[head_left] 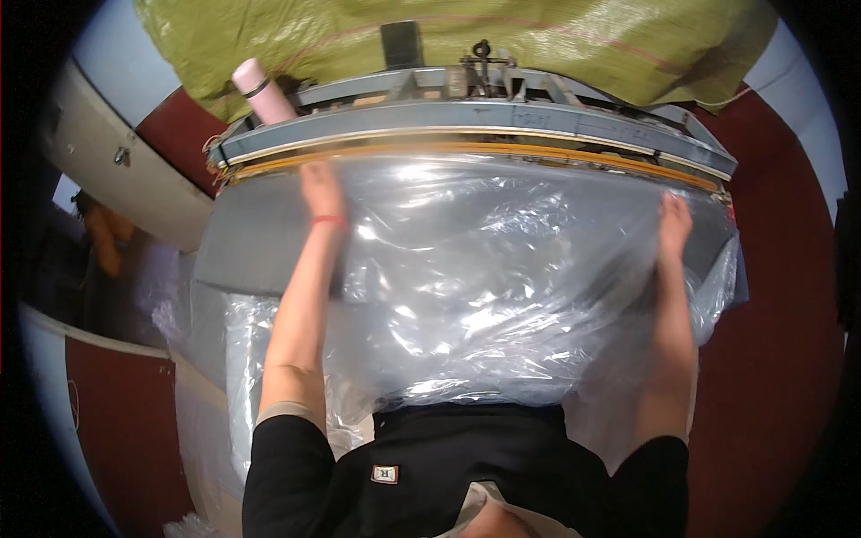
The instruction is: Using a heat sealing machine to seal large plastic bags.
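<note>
A wide sheet of clear plastic film (484,269) lies wrinkled and shiny over the grey work surface (251,229) and reaches back to my body. My left hand (321,190), with a red band at its wrist, is closed on the film's far left corner. At the far right corner my right hand (674,222) pinches the film, a little blurred. Between them the far edge of the film runs just in front of the orange strip (466,149) of a long bar machine. My fingertips are partly hidden.
Behind the strip stands the machine's grey metal beam (430,117), with a black clamp fitting (484,72) at its middle. A pink bottle (263,92) leans at the back left. Yellow-green woven sheeting (538,36) covers the back. More crumpled film (247,359) hangs at the left.
</note>
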Tool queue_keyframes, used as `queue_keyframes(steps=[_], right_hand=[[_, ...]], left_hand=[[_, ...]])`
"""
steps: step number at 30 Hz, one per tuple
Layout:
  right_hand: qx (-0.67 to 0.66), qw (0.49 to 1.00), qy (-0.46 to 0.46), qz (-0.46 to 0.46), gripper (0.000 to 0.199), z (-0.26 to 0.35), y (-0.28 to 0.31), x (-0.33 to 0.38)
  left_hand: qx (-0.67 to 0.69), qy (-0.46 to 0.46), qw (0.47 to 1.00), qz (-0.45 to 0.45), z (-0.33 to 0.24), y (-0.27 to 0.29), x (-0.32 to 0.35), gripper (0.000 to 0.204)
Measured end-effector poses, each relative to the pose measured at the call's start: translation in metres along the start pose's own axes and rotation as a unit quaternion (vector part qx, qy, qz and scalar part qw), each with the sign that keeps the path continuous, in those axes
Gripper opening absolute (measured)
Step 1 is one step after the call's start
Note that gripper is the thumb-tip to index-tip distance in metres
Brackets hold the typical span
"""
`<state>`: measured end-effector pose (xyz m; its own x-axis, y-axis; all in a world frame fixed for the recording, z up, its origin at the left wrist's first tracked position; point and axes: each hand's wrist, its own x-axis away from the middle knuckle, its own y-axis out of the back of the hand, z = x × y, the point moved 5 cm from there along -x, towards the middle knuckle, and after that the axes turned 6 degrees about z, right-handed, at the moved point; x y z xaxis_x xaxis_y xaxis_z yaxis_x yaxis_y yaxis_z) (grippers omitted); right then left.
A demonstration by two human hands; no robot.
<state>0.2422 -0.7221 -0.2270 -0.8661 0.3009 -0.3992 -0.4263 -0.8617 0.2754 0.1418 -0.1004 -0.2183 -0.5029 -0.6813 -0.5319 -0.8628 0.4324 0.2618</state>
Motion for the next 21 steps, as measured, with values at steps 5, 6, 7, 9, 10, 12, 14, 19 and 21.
queue_keyframes(steps=[5,6,7,9,10,12,14,19,21], right_hand=[[-0.114,0.992,0.036,0.031,0.015,-0.007,-0.076,-0.037],[-0.096,0.995,0.038,-0.013,0.016,-0.006,-0.079,-0.037],[-0.078,0.995,0.04,-0.056,0.017,0.002,-0.083,-0.033],[-0.04,0.997,0.013,-0.07,0.02,0.009,-0.079,-0.028],[-0.015,0.996,0.01,-0.088,0.02,0.01,-0.077,-0.028],[0.012,0.994,0.006,-0.106,0.02,0.004,-0.074,-0.031],[-0.031,0.997,0.018,-0.061,0.018,-0.007,-0.071,-0.039],[-0.14,0.989,-0.046,-0.019,0.014,0.014,-0.078,-0.033],[-0.14,0.989,-0.037,-0.004,0.014,0.02,-0.088,-0.029]], left_hand=[[0.03,0.035,0.998,-0.04,0.058,0.01,-0.043,0.016],[0.072,0.047,0.996,-0.016,0.061,0.006,-0.044,0.015],[0.113,0.059,0.992,0.008,0.059,0.004,-0.042,0.015],[0.148,0.086,0.985,0.024,0.06,0.0,-0.041,0.016],[0.109,0.066,0.992,-0.003,0.061,0.004,-0.042,0.017],[0.039,0.072,0.996,-0.034,0.063,0.006,-0.044,0.018],[0.005,0.064,0.997,-0.05,0.071,0.002,-0.048,0.016],[0.176,0.159,0.967,-0.091,0.08,0.02,-0.054,0.017],[0.244,0.203,0.948,-0.019,0.109,0.029,-0.063,0.019]])
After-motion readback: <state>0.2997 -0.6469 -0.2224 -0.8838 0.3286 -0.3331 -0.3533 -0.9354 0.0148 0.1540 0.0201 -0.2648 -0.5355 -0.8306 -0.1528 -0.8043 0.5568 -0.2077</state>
